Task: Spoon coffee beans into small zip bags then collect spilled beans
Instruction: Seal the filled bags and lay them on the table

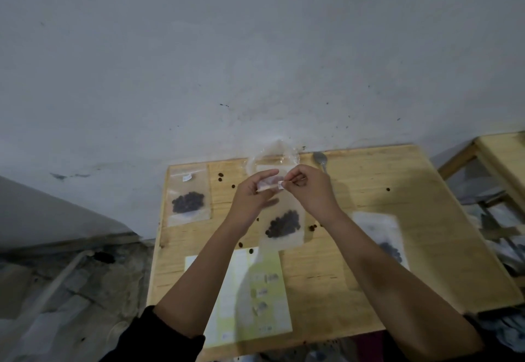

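Your forearms (pixel 199 276) reach out over the table (pixel 426 219), and both hands are on one thing: the left hand (pixel 251 195) and right hand (pixel 311 191) each pinch the top edge of the held bag (pixel 287 205). It hangs over the middle of the table with a clump of beans (pixel 284 224) sagging at its bottom. You cannot tell from here whether its zip is shut along the whole length. If a gap is left, any tilt as you lay it down would likely let beans out. Pulling your pinches apart unevenly could also reopen the strip. Watch your right forearm too, since it passes over the right bag (pixel 380 242) and could drag it or sweep loose beans (pixel 220 175) off the edge. These loose beans dot the wood on both sides of your hands and are still to be collected. The left bag (pixel 189 194) lies flat at the far left corner with a dark clump of beans inside. The right bag is blurred but shows some beans. A crumpled clear bag (pixel 272 157) sits at the back by the wall, its contents unclear, and a spoon (pixel 321 160) lies just beside it. A pale sheet (pixel 250 290) lies flat near you.
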Tool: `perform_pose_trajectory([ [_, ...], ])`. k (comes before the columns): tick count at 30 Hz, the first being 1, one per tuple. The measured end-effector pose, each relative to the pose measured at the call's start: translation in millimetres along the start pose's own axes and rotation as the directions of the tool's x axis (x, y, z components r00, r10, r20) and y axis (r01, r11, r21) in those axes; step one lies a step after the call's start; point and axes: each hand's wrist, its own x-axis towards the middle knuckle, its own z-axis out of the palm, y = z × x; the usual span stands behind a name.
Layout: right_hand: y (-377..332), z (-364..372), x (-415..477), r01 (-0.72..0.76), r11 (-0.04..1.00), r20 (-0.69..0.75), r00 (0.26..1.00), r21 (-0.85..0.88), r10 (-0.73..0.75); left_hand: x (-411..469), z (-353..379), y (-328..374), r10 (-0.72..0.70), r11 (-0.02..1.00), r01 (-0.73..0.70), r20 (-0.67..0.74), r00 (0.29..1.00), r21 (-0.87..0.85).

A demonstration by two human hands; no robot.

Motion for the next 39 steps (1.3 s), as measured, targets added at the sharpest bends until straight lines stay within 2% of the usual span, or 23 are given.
perform_pose_trajectory([
  [9,5.0,-5.6,1.1,-0.050,0.999,-0.029,0.998,-0.001,0.050,1.6,7.1,-3.2,0.008,1.000,-0.009,-0.018,1.000,-0.005],
  [19,4.0,-16.1,5.7,-0.126,0.992,0.003,0.992,0.021,0.126,4.0,16.9,-2.0,0.022,1.000,-0.022,-0.046,0.999,-0.007],
  [24,3.8,-24.2,4.1,-0.081,0.996,-0.093,0.993,-0.042,0.077,3.0,19.1,0.3,-0.006,0.997,0.001,-0.060,0.998,-0.080],
  [28,3.7,-37.0,2.8,-0.214,0.968,0.035,0.977,0.129,0.211,5.1,18.2,0.3,0.009,0.998,-0.013,-0.063,0.998,-0.059],
  [31,4.3,-43.8,0.2,-0.206,0.950,0.089,0.978,0.235,0.191,4.6,20.9,2.8,0.016,0.997,-0.019,-0.040,0.999,-0.069],
  [39,7.4,-41.4,1.6,-0.170,0.965,0.109,0.983,0.199,0.150,3.6,21.6,4.7,0.075,0.997,-0.073,-0.092,0.993,0.014],
])
